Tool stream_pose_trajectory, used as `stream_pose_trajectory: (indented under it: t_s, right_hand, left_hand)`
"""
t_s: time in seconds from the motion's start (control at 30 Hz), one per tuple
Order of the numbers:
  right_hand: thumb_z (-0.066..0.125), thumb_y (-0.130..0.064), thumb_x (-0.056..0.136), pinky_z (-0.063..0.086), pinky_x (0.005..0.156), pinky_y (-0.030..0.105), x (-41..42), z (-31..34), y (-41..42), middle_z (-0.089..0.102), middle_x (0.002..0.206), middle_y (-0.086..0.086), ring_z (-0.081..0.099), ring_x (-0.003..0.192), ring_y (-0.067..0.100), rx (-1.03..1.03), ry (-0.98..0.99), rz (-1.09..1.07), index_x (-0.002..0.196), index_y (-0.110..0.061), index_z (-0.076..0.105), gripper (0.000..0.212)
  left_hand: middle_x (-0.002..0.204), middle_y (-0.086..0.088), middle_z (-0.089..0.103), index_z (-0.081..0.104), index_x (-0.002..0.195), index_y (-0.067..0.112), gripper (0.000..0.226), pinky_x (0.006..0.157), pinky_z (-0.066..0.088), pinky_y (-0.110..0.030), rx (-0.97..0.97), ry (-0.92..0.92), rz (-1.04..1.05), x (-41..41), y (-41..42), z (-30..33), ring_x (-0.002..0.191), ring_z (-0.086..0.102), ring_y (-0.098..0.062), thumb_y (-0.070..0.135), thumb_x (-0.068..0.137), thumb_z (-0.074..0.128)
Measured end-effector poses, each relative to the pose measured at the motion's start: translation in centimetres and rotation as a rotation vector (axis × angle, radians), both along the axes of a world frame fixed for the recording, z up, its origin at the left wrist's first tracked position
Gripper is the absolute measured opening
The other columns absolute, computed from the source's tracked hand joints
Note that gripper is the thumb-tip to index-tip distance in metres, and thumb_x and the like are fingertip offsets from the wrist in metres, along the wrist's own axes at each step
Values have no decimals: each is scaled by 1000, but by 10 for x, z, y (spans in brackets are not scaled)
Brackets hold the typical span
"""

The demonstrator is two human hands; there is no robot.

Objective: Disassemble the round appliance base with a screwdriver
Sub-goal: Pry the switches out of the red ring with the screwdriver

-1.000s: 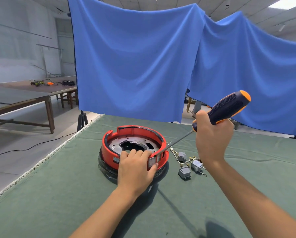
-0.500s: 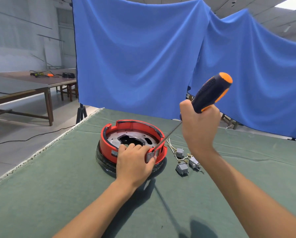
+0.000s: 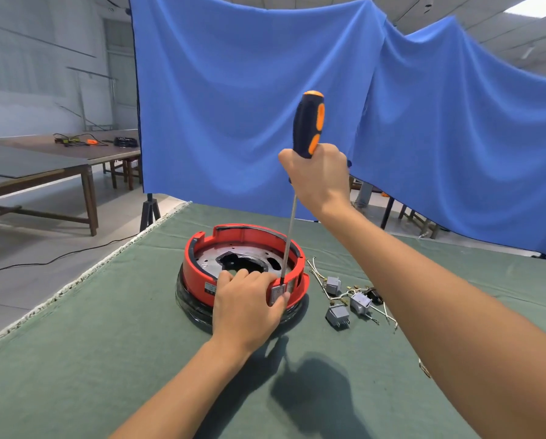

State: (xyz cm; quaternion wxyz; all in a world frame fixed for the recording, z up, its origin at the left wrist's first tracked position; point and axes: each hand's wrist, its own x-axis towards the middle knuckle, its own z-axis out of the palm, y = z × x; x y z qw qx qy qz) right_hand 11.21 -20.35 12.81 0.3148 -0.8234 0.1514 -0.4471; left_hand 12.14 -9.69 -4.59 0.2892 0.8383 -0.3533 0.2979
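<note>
On the green tabletop (image 3: pixel 75 359), near its middle, I see the round red base (image 3: pixel 243 270) sitting flat. My left hand (image 3: pixel 246 308) grips its near rim, fingers curled over the edge and thumb against a small grey switch (image 3: pixel 277 293). My right hand (image 3: pixel 319 177) is wrapped round the screwdriver (image 3: pixel 308 125), held almost upright, its tip at the rim just above that switch. Loose grey switches with wires (image 3: pixel 350 299) lie just right of the base. A blue cloth (image 3: pixel 233 106) hangs behind.

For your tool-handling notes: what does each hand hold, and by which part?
Right hand grips the screwdriver by its handle's lower end. Left hand holds the red base at its near rim.
</note>
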Motion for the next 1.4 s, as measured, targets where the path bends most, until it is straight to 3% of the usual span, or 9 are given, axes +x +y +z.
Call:
stream_pose_trajectory:
  t_s: [0.33, 0.43, 0.53, 0.63, 0.77, 0.87, 1.1, 1.3, 1.4]
  right_hand:
    - [53, -22, 70, 30, 50, 32, -4, 1, 15, 42, 55, 11, 32, 53, 20, -33, -1, 92, 53, -9, 34, 28]
    - [48, -26, 64, 34, 49, 39, -27, -13, 14, 42, 55, 26, 31, 53, 21, -87, -189, -2, 56, 1, 30, 33]
    - [49, -36, 64, 36, 49, 40, -56, -33, 11, 42, 53, 29, 34, 50, 28, -25, -364, -35, 56, 6, 34, 45]
    - [50, -40, 65, 41, 52, 44, -74, -48, 8, 40, 52, 26, 38, 48, 34, 29, -414, -54, 54, 4, 37, 47]
    - [51, -40, 66, 40, 51, 43, -81, -58, 6, 31, 48, 5, 34, 49, 19, 88, -462, -54, 61, -5, 36, 39]
    - [50, -41, 64, 38, 50, 41, -79, -54, 4, 33, 49, 9, 33, 50, 17, 108, -436, -56, 53, -6, 32, 41]
    - [49, -30, 64, 38, 49, 43, -47, -27, 4, 36, 57, 26, 30, 55, 19, 50, -321, -34, 60, 2, 29, 37]
    - [47, -30, 65, 29, 45, 36, -20, -17, -19, 38, 55, 14, 33, 54, 18, 27, -230, 30, 61, 9, 36, 40]
    - [48, -32, 66, 30, 44, 27, -4, -13, -28, 46, 52, 9, 39, 50, 20, 73, -135, 52, 55, -1, 39, 34]
  left_hand:
    - [74, 8, 70, 71, 84, 25, 20, 73, 43, -37, 34, 8, 5, -2, 2, 2, 72, 62, -18, 43, 76, 68]
    - [74, 9, 69, 70, 84, 25, 21, 72, 44, -38, 17, 6, -4, -2, 2, 2, 71, 62, -18, 42, 74, 64]
    - [73, 8, 69, 70, 84, 25, 22, 72, 43, -38, 15, 10, 2, -1, 1, 3, 71, 61, -19, 43, 73, 62]
    - [73, 8, 68, 70, 85, 26, 21, 73, 42, -38, 16, 17, 2, -1, 2, 2, 71, 61, -19, 42, 74, 64]
    - [74, 7, 69, 71, 88, 25, 22, 75, 37, -37, 0, 42, -9, -2, 1, 2, 73, 60, -20, 41, 74, 66]
    - [73, 6, 69, 71, 87, 24, 25, 73, 39, -38, -2, 47, -11, -3, 1, 3, 72, 61, -21, 42, 72, 66]
    - [81, 6, 70, 70, 92, 23, 31, 74, 40, -39, 28, 36, -39, -3, 4, 4, 77, 62, -21, 44, 72, 61]
    - [77, 10, 69, 69, 86, 25, 28, 69, 43, -38, 10, -5, -34, 0, 3, 1, 72, 63, -18, 44, 68, 65]
    - [78, 11, 69, 69, 87, 25, 28, 69, 44, -38, 5, -22, -40, 1, 3, -1, 73, 63, -17, 45, 68, 65]
